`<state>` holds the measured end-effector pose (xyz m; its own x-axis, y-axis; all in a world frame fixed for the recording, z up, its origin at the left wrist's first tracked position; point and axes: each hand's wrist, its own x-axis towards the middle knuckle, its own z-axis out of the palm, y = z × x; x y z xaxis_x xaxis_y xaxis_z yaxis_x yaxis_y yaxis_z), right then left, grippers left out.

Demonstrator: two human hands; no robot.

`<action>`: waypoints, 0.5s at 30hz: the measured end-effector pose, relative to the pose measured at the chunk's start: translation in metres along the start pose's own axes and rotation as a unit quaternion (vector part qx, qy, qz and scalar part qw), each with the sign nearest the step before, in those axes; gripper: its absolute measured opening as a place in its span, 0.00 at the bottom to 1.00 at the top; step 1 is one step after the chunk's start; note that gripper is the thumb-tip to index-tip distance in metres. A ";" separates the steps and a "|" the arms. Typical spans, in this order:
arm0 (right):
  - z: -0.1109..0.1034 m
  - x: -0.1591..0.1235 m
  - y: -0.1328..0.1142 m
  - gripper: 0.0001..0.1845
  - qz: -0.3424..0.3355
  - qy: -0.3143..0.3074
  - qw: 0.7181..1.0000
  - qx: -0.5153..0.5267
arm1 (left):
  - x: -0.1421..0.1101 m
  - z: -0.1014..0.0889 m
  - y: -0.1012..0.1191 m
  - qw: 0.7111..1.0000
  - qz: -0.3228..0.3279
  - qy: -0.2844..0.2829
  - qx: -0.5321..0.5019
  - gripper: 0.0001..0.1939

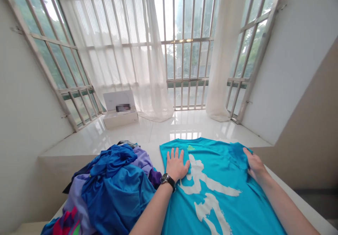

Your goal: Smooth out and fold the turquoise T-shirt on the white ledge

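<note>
Head view: turquoise shirt (224, 168), brushy white print (195, 166), beneath splayed left grip (177, 165), sleeve (238, 153) pinched in right grip (255, 164)

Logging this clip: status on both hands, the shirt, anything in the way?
Left hand open, palm down on turquoise shirt. Right hand gripping its sleeve. Shirt spread out, wrinkled. Clothes heap beside it.

- The 2 forearms (155, 208) are bared and stretched forward.
- The left hand (177, 166) is laid flat, palm down, fingers (172, 153) spread.
- The right hand (256, 165) is held farther right, its fingers bent in a grip.
</note>
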<state>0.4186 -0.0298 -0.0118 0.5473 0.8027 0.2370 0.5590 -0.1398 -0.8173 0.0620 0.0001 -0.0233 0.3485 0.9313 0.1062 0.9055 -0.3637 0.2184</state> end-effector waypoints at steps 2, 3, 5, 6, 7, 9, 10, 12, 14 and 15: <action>-0.002 -0.001 -0.004 0.35 0.003 -0.010 0.999 0.038 | 0.001 0.001 0.000 1.000 0.000 -0.002 0.010 0.40; 0.000 -0.003 -0.006 0.36 -0.002 -0.015 0.999 0.043 | 0.002 0.002 0.000 1.000 0.001 -0.001 0.013 0.40; 0.007 -0.012 -0.010 0.36 -0.019 -0.029 0.998 0.059 | 0.002 0.003 -0.001 1.000 0.002 0.003 0.017 0.40; 0.013 -0.017 -0.013 0.35 -0.037 -0.043 0.997 0.062 | 0.002 0.003 -0.001 1.000 0.002 0.003 0.019 0.39; 0.019 -0.024 -0.016 0.34 -0.065 -0.068 0.994 0.054 | 0.002 0.004 -0.001 1.000 0.003 0.003 0.021 0.39; 0.030 -0.036 -0.021 0.34 -0.138 -0.149 0.979 0.006 | 0.002 0.003 0.000 1.000 0.003 0.003 0.024 0.39; 0.034 -0.042 -0.023 0.36 -0.172 -0.192 0.966 -0.029 | 0.002 0.003 0.001 1.000 0.003 0.004 0.025 0.39; 0.037 -0.048 -0.024 0.39 -0.208 -0.246 0.943 -0.089 | 0.001 0.002 0.001 1.000 0.002 0.005 0.022 0.38; 0.036 -0.049 -0.022 0.40 -0.204 -0.239 0.944 -0.103 | 0.001 0.000 0.001 1.000 0.000 0.001 0.014 0.37; 0.033 -0.048 -0.020 0.40 -0.199 -0.224 0.949 -0.100 | 0.002 -0.001 0.001 1.000 -0.002 -0.005 0.009 0.37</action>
<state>0.3608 -0.0461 -0.0241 -0.0273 0.9745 0.2225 0.7971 0.1555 -0.5834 0.0635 0.0016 -0.0219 0.3474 0.9329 0.0951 0.9112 -0.3598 0.2008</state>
